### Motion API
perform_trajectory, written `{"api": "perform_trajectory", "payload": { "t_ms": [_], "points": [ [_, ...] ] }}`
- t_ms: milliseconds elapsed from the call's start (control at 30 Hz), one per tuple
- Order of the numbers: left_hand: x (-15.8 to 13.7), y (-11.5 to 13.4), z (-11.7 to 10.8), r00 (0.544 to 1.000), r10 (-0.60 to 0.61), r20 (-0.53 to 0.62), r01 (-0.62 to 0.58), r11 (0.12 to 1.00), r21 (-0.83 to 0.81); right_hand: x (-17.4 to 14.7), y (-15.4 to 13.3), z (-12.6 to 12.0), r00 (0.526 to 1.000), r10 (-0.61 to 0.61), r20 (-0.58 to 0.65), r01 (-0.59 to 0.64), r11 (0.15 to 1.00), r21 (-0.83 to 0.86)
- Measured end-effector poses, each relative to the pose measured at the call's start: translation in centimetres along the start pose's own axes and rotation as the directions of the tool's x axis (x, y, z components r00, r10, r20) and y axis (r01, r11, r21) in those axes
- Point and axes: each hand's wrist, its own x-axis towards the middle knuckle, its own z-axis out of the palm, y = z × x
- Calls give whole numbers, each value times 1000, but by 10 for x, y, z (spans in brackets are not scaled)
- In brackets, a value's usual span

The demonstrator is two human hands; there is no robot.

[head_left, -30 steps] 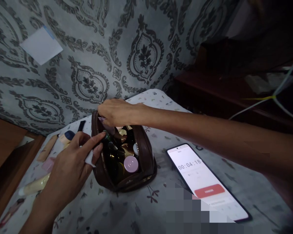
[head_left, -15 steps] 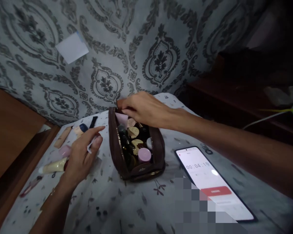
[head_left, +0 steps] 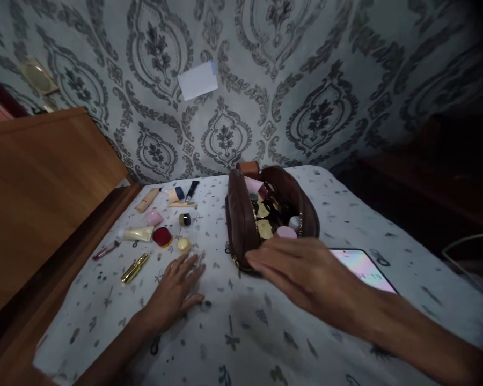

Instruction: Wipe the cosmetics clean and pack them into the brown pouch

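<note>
My left hand (head_left: pixel 173 292) lies palm down on the patterned sheet (head_left: pixel 233 316), fingers spread and holding nothing. Just beyond its fingertips is a small round pale-yellow item (head_left: pixel 183 244). At the near end of a brown zipped makeup bag (head_left: pixel 241 222) is my right hand (head_left: pixel 306 268), its fingers stretched out together. It seems to touch the bag's front, with nothing visible in it. The bag gapes open, showing a pink round lid (head_left: pixel 285 232), gold round items (head_left: pixel 264 229) and dark containers inside. Part of the bag's front is hidden by the right hand.
To the left lie a gold lipstick tube (head_left: pixel 134 268), a red round container (head_left: pixel 162 236), a cream squeeze tube (head_left: pixel 138 234), a pink item (head_left: pixel 154 217) and several other cosmetics. A phone (head_left: pixel 364 268) sits partly behind my right hand. A wooden panel (head_left: pixel 52 198) borders the left side.
My right hand has come from the bag's far end to its near end. My left hand, earlier curled around something whitish, now lies spread on the sheet. The view has shifted left.
</note>
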Motion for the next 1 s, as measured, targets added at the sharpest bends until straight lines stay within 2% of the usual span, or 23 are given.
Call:
{"api": "perform_trajectory", "payload": {
  "t_ms": [100,167,233,333,400,467,533,600,667,800,900,1000],
  "points": [
    [-9,-8,8,998,9,-60,-7,999,35,-8,-12,35,987,-53,154,65,995,-74],
    [-7,-13,9,995,17,-93,-16,1000,12,-10,-15,59,981,-47,189,56,998,-40],
    [0,-17,7,996,-2,-92,0,1000,-14,-9,-16,81,978,20,207,-28,999,37],
    [14,-19,0,995,-93,-46,94,996,7,-3,-15,110,957,180,227,-218,963,156],
    [23,-20,-5,986,-167,-23,168,985,40,2,-11,129,916,313,252,-378,883,277],
    [33,-21,-14,975,-222,-25,223,973,57,5,-4,147,848,443,290,-528,738,420],
    [46,-27,-26,964,-263,-52,266,962,67,4,5,164,789,530,310,-608,604,514],
    [63,-37,-42,948,-305,-85,312,947,76,0,14,177,754,588,294,-634,534,559],
    [87,-53,-57,927,-355,-121,366,927,86,-6,20,185,755,602,261,-625,538,566],
    [147,-87,-71,876,-463,-134,478,871,114,-16,21,188,819,534,211,-557,649,519],
    [186,-107,-63,844,-529,-89,537,833,135,-17,18,185,832,507,224,-546,682,487],
    [213,-121,-48,814,-581,-15,576,804,148,-17,17,183,828,514,226,-554,684,474]
  ]
}}
